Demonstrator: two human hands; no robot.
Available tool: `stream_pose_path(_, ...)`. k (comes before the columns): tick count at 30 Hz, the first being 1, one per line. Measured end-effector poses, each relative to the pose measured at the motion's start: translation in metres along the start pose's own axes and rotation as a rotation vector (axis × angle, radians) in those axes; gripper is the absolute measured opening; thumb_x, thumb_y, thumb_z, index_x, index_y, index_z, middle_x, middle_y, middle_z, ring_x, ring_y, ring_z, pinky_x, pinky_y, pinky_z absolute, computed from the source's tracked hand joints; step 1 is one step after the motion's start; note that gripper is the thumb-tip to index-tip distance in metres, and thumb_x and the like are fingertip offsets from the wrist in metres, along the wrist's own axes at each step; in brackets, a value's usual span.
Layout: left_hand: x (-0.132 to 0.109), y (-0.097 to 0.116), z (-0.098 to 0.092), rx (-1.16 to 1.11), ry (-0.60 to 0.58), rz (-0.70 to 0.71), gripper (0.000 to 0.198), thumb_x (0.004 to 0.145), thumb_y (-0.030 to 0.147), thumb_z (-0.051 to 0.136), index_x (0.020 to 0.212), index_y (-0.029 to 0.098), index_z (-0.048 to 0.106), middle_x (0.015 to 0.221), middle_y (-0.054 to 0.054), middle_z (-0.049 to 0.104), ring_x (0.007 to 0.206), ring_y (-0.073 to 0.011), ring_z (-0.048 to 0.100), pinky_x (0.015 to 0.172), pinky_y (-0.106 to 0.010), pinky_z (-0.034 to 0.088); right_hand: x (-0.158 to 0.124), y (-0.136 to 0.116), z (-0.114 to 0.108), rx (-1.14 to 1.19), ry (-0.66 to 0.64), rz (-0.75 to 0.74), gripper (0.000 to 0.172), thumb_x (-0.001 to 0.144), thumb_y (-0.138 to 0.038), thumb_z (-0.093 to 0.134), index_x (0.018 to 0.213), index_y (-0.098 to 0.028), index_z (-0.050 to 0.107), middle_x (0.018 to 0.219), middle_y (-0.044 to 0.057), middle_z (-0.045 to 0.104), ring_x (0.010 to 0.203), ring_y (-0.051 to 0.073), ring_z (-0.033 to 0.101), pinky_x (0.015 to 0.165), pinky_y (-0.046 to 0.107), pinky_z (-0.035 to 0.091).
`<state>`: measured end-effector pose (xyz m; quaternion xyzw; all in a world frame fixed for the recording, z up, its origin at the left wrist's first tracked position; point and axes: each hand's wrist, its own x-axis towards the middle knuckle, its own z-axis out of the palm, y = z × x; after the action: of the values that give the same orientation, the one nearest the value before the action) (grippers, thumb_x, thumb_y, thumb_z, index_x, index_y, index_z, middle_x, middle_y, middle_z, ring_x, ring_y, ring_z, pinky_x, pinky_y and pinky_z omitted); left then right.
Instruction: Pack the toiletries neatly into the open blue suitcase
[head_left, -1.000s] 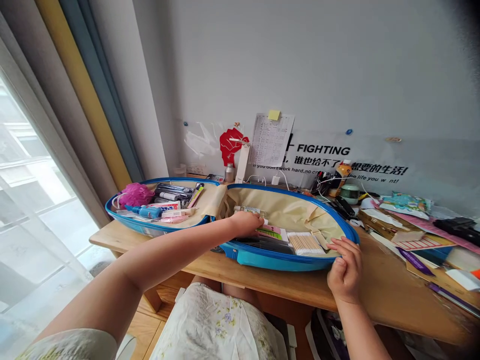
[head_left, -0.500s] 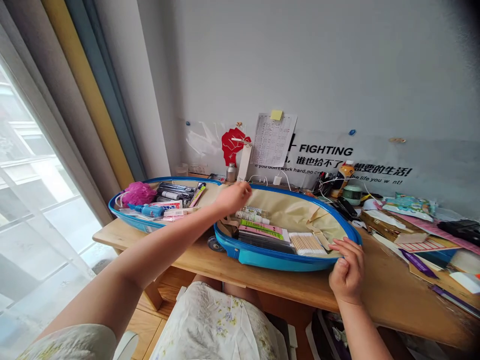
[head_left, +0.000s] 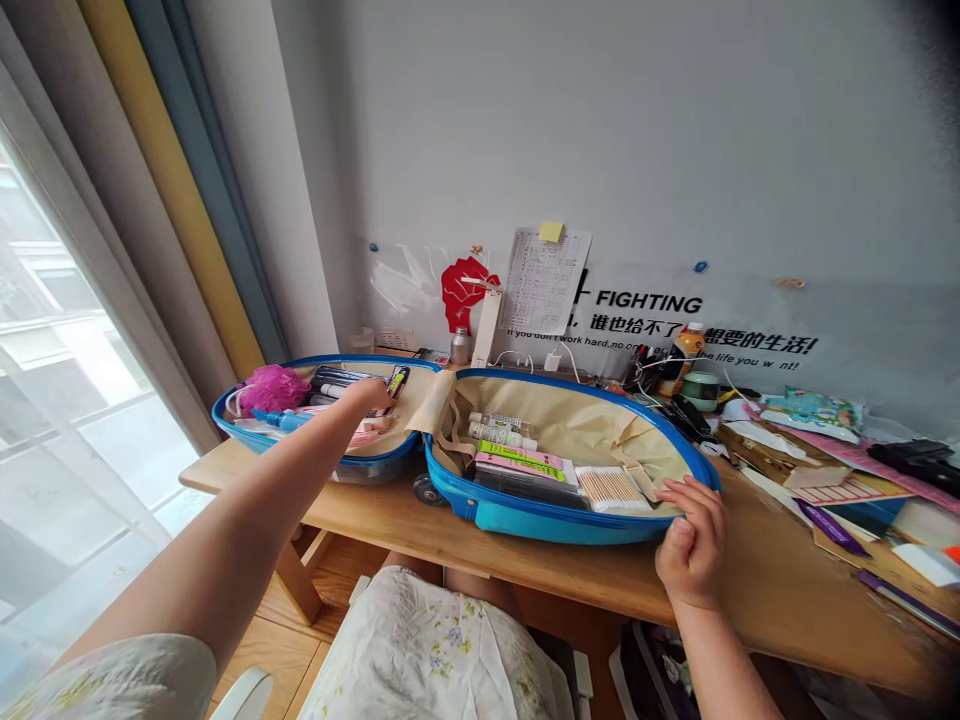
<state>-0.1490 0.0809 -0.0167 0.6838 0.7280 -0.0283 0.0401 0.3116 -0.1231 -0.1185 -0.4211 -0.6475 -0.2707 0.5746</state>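
A blue suitcase (head_left: 570, 532) with a beige lining lies opened flat on the wooden table. My left hand (head_left: 369, 394) reaches down into its left half, beside a narrow packaged toothbrush (head_left: 399, 378); its fingertips are mostly hidden. Around it lie a pink bath puff (head_left: 274, 388), a blue bottle (head_left: 291, 420) and several dark packages (head_left: 339, 380). My right hand (head_left: 691, 535) grips the rim of the right half at its near right corner, fingers over the edge. That half holds cotton swabs (head_left: 609, 488), a pink and green box (head_left: 519, 460) and small white tubes (head_left: 501, 432).
At the right of the wooden table (head_left: 787, 600) are papers, a purple packet (head_left: 831, 526) and a green jar (head_left: 702, 390). An orange bottle (head_left: 681, 358) and a white lamp (head_left: 487, 325) stand by the wall. A curtain (head_left: 161, 230) hangs at the left.
My left hand has moved left and down, from above the suitcase's middle into the left half by the toothbrush package. My right hand stays on the rim.
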Motion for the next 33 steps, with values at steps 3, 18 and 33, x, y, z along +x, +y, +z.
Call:
stream_pose_path(3, 0.001, 0.001, 0.003, 0.002, 0.005, -0.065, 0.049, 0.078, 0.051, 0.064, 0.108, 0.013, 0.072, 0.114, -0.022, 0.072, 0.109, -0.0356, 0.067, 0.086, -0.036, 0.053, 0.001, -0.001, 0.0, 0.004, 0.011, -0.01, 0.038, 0.101, -0.04, 0.032, 0.098, -0.02, 0.064, 0.1, 0.012, 0.065, 0.111, 0.029, 0.059, 0.099, 0.054, 0.044)
stream_pose_path(18, -0.067, 0.088, -0.051, -0.226, 0.31, 0.459, 0.033, 0.097, 0.042, 0.052, 0.122, 0.021, 0.059, 0.116, -0.006, 0.071, 0.101, -0.0214, 0.067, 0.08, -0.025, 0.048, 0.004, -0.003, 0.0, -0.007, 0.017, -0.04, 0.037, 0.102, -0.038, 0.031, 0.098, -0.02, 0.063, 0.098, 0.012, 0.066, 0.109, 0.028, 0.061, 0.096, 0.053, 0.046)
stream_pose_path(33, -0.137, 0.165, -0.009, 0.174, -0.114, 0.937, 0.032, 0.09, 0.039, 0.063, 0.117, 0.021, 0.064, 0.124, -0.012, 0.068, 0.111, -0.0286, 0.066, 0.084, -0.033, 0.051, 0.0, 0.0, 0.0, 0.004, 0.007, 0.012, 0.038, 0.101, -0.041, 0.032, 0.096, -0.02, 0.064, 0.099, 0.012, 0.066, 0.11, 0.029, 0.061, 0.099, 0.055, 0.044)
